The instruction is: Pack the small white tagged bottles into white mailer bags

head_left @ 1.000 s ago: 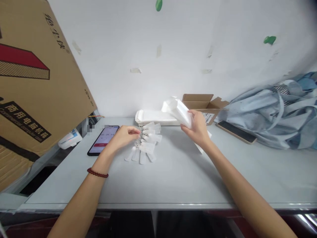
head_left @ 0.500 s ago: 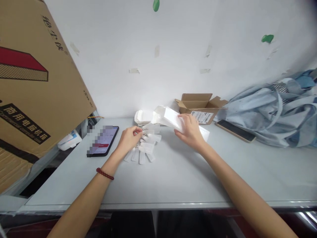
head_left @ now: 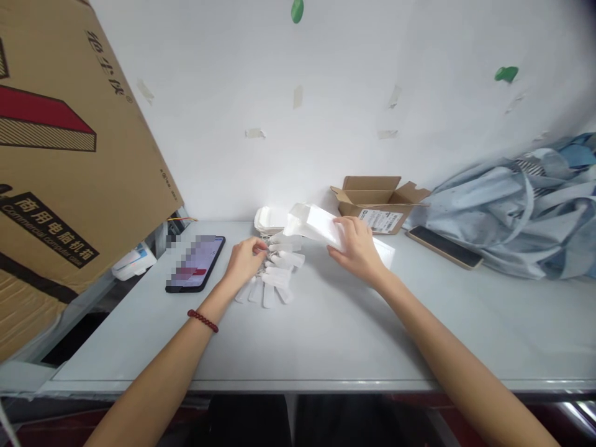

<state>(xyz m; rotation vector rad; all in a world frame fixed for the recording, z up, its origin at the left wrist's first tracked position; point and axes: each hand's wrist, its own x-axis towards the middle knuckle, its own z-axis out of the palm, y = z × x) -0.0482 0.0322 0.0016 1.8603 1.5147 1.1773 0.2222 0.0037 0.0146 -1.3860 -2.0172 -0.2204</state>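
My left hand (head_left: 245,261), a beaded bracelet on its wrist, is pinched closed at the ring ends of some translucent white tags (head_left: 286,259). How many of the tags it grips is hidden by the fingers. More of them lie fanned on the table below its fingertips. In my right hand (head_left: 356,251) is a long white box (head_left: 321,223), held tilted with its open flap end toward the left. The thumb is on the near side and the fingers lie over the top. Behind the tags stands a stack of flat white pieces (head_left: 270,218).
An open brown carton (head_left: 372,205) stands against the wall. To its right lie a phone (head_left: 444,247) and a heap of blue-grey fabric (head_left: 493,211). Another phone (head_left: 195,267) rests left of my left hand. A large cardboard box (head_left: 93,167) leans over the table's left side.
The view has shifted slightly. My right hand keeps hold of the white box, whose open end sits a little lower and farther left. My left hand stays at the tags.
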